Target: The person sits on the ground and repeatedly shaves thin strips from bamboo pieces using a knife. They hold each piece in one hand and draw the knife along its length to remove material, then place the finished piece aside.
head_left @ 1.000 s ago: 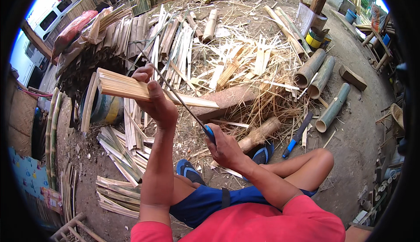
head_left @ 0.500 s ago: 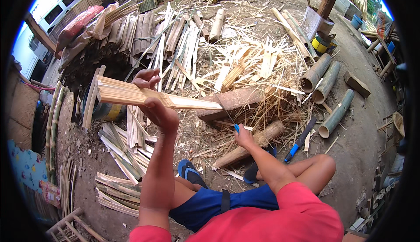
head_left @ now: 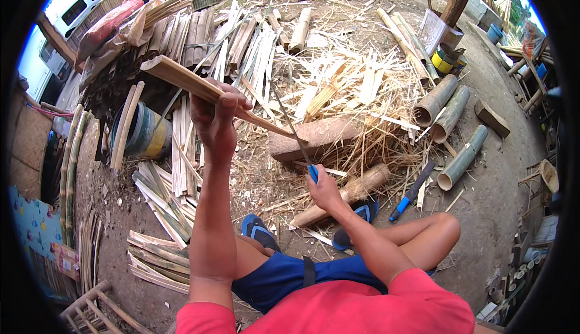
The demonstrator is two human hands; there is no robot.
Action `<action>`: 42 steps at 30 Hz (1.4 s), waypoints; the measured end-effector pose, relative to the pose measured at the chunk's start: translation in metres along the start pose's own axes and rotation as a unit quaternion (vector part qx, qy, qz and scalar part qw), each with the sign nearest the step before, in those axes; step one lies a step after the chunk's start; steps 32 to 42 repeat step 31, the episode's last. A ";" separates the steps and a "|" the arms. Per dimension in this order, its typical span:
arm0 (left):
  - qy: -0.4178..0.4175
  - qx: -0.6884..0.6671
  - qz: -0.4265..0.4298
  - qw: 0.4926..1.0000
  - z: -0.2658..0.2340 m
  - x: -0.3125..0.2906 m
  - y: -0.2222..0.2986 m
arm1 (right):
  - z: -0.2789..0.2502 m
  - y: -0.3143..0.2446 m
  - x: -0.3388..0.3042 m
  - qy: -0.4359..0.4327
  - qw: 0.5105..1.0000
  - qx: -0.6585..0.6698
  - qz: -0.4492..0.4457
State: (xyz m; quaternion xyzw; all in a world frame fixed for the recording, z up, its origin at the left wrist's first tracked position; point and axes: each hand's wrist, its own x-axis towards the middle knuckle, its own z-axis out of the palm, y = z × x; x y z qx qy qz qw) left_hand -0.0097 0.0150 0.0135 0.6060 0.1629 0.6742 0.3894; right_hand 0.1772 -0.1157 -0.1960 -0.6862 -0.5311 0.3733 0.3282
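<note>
- Right hand [head_left: 323,186]: fingers clamped on blue-handled long knife [head_left: 296,138], blade against the slat.
- Left hand [head_left: 217,116]: fingers clamped on pale split bamboo slat [head_left: 199,83], held raised and tilted.
- Stacked trimmed bamboo strips [head_left: 163,201] suggest work partly done.
- Uncut green bamboo tubes [head_left: 450,113] remain beyond.

The left arm rises nearly straight up from the lower edge, its hand [head_left: 216,113] raised high, fingers curled in a closed grip. The right arm reaches forward, lower, elbow slightly bent, its hand [head_left: 323,188] fisted tight.
</note>
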 end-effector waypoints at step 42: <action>0.322 0.334 -0.193 0.865 -0.233 -0.079 -0.029 | 0.074 0.030 0.010 -0.103 0.982 -0.143 -0.072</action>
